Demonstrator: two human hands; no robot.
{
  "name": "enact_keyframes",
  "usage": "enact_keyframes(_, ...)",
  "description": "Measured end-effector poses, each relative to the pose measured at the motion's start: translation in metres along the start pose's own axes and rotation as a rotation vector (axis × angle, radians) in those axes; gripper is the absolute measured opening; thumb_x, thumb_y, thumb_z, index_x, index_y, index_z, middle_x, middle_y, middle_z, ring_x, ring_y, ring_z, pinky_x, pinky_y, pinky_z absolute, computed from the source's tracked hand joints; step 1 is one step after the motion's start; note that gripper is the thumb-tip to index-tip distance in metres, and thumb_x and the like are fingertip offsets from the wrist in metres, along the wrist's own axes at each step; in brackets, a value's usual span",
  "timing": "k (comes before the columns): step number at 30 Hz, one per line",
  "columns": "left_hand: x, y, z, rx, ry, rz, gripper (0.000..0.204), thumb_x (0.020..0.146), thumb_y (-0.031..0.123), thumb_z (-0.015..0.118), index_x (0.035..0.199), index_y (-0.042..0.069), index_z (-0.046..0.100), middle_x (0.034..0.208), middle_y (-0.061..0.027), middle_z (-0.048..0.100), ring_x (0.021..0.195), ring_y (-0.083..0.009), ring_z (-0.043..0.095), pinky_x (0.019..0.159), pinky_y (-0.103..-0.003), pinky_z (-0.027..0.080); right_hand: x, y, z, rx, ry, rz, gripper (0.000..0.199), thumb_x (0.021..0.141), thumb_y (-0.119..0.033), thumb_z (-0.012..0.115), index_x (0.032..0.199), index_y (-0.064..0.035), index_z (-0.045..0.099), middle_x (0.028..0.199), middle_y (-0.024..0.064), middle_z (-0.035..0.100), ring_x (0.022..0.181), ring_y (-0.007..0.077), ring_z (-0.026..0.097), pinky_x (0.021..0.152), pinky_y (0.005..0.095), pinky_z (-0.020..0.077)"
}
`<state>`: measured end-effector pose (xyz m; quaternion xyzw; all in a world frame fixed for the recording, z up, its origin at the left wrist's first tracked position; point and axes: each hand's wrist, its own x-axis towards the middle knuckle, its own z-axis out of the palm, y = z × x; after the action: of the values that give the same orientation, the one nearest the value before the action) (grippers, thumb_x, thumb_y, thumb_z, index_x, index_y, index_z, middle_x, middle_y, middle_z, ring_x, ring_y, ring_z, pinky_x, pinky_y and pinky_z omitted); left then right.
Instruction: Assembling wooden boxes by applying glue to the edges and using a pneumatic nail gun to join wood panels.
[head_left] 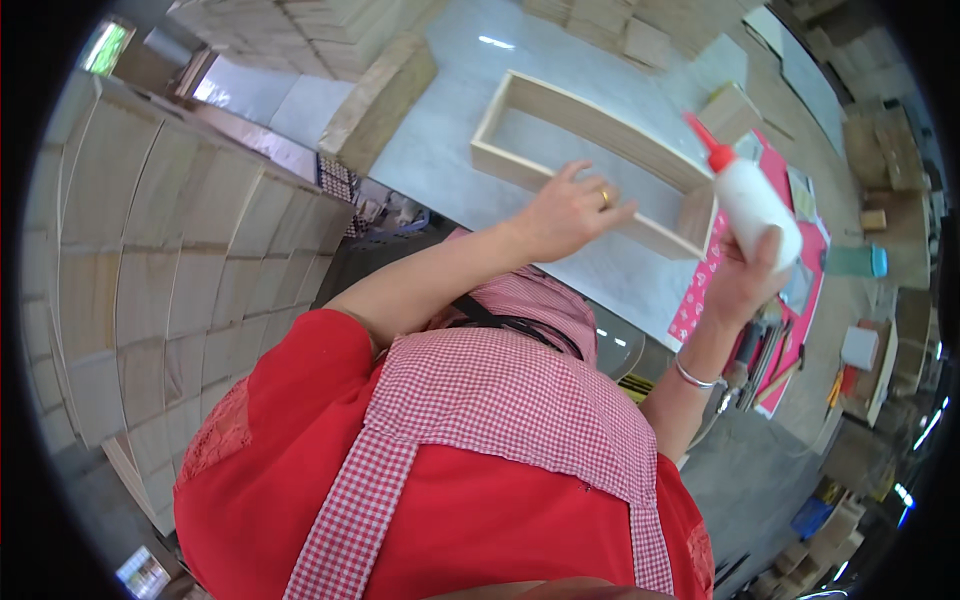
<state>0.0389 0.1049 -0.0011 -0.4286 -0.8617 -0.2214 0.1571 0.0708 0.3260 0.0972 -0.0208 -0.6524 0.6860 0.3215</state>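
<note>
A long rectangular frame of pale wood (590, 117) lies on the light marbled tabletop (455, 105). The same pale grey shows inside its four walls. At the frame's near long wall is my left hand (575, 213), back upward, fingers apart, a ring on one of them. Whether its fingertips press on the wood cannot be made out. My right hand (745, 285) grips a white squeeze bottle (757, 208) with a red pointed nozzle, held tilted above the frame's right end. The nozzle points up and to the left, away from the wood.
Stacked wooden boards (190, 230) rise along the left, and more wood pieces (600, 25) sit at the back. A thick wooden block (380, 100) stands at the table's left edge. Beyond my right hand, pink patterned sheeting (693, 300) lies beneath brushes and tools (765, 355).
</note>
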Motion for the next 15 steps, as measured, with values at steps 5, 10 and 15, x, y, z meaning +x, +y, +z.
enact_keyframes(5,-0.027,0.022,0.007,0.11,0.234,-0.013,0.039,0.086,0.013,0.055,0.124,0.011,0.063,0.133,-0.0093,0.055,0.13,-0.0257,0.049,0.112,-0.057,0.032,-0.031,0.022,0.056,-0.105,-0.203,0.114,0.048,0.084,-0.024,0.076,0.12,-0.0004,0.055,0.103,0.0098,0.06,0.083,0.017,0.062,0.063,0.0273,0.051)
enact_keyframes(10,-0.047,0.016,0.025,0.096,0.2,-0.009,0.043,0.087,0.019,0.052,0.128,0.008,0.059,0.134,-0.0113,0.054,0.135,-0.0285,0.045,0.115,-0.059,0.028,-0.045,0.034,0.095,-0.195,-0.465,0.075,0.055,0.078,-0.011,0.08,0.124,-0.0018,0.052,0.11,0.0091,0.057,0.097,0.0177,0.059,0.081,0.0304,0.0514)
enact_keyframes(15,-0.053,0.011,0.034,0.056,0.197,0.023,0.041,0.086,0.021,0.054,0.123,0.008,0.062,0.131,-0.0094,0.056,0.134,-0.0298,0.046,0.115,-0.06,0.028,-0.051,0.036,0.109,-0.209,-0.53,0.124,0.058,0.076,-0.01,0.081,0.125,-0.0017,0.05,0.111,0.0097,0.057,0.101,0.0184,0.059,0.086,0.0314,0.0507)
